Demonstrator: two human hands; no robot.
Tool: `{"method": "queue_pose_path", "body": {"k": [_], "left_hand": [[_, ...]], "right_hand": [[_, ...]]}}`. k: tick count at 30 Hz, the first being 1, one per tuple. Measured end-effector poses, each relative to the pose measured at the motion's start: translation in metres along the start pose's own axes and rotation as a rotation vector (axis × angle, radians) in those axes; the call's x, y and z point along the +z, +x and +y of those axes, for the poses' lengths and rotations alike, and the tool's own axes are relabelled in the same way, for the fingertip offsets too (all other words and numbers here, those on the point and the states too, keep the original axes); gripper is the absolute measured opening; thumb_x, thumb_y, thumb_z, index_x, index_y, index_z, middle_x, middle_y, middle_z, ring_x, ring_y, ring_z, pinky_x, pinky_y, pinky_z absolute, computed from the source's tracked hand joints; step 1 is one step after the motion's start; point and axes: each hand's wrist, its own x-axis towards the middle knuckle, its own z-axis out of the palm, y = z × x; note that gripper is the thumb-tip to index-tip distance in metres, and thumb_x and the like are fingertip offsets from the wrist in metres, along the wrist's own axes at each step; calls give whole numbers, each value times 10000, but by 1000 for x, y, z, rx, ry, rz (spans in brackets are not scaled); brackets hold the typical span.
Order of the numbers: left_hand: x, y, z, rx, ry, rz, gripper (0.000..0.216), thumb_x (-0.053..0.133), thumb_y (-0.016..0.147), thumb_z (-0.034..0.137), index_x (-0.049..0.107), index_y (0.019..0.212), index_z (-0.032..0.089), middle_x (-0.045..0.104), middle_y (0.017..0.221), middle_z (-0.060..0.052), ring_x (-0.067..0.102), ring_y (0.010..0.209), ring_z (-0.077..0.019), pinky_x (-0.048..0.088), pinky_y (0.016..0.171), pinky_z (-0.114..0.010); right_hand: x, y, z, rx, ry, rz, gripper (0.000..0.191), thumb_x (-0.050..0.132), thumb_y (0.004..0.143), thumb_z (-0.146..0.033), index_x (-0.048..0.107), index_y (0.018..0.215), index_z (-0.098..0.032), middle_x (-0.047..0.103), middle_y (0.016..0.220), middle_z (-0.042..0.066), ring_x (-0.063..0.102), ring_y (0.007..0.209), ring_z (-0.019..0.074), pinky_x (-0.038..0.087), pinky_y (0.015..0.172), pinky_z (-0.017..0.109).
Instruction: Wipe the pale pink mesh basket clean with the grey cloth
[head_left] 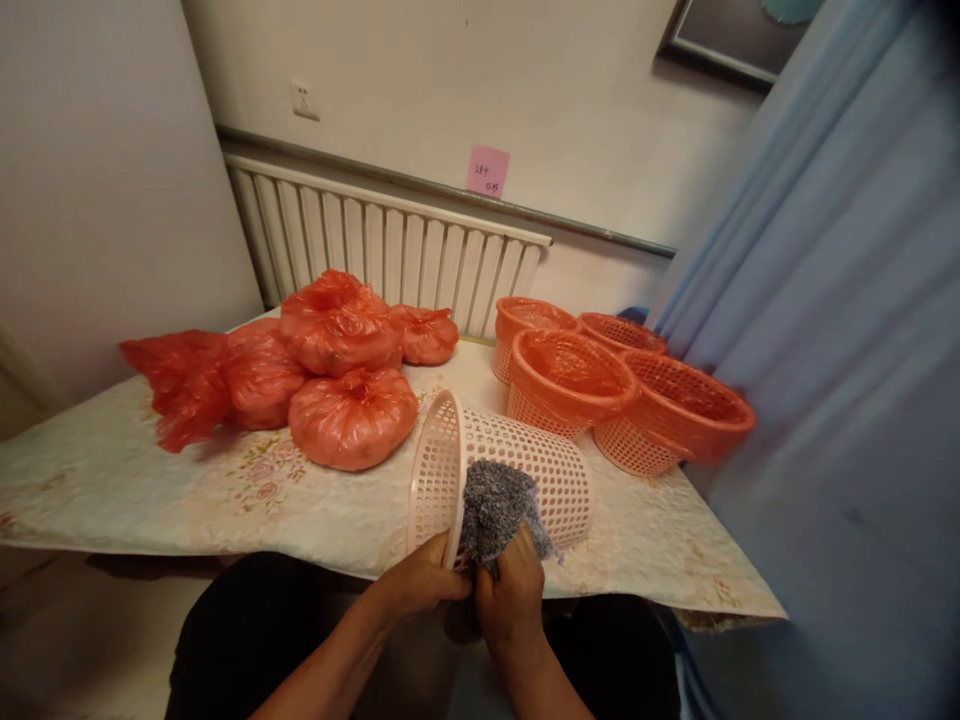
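A pale pink perforated plastic basket point(559, 465) lies on its side near the front edge of the table, its mouth turned to the left. My left hand point(427, 580) grips the basket's rim at the lower side, fingers closed round it. Bunched in my closed right hand point(514, 590) is a dark grey fuzzy cloth point(495, 500), pressed against the outside of the basket just behind the rim. The cloth hides part of the holes there. Part of its lighter edge hangs to the right of my knuckles.
Several filled red plastic bags point(352, 415) sit at the left of the table. Several baskets lined with red bags point(570, 370) stand at the back right. The flowered tablecloth point(187, 500) covers the table. A radiator point(390, 240) is behind, a blue curtain point(817, 330) at right.
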Motion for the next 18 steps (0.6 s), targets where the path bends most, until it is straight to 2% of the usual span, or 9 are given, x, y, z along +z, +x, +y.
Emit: {"method": "queue_pose_path", "body": {"k": [6, 18], "left_hand": [[-4, 1, -7, -16, 4, 10, 480, 591, 494, 50, 647, 961, 142, 666, 809, 3, 576, 820, -193, 435, 761, -297], [-4, 1, -5, 3, 10, -7, 478, 584, 492, 50, 650, 956, 142, 665, 795, 4, 583, 838, -212, 434, 784, -319]], "right_hand": [[1, 0, 0, -1, -16, 12, 413, 409, 721, -1, 592, 1038, -194, 649, 998, 74, 572, 997, 242, 500, 862, 462], [0, 0, 0, -7, -20, 9, 431, 416, 716, -9, 597, 1060, -195, 650, 1015, 83, 584, 1002, 250, 512, 854, 478]]}}
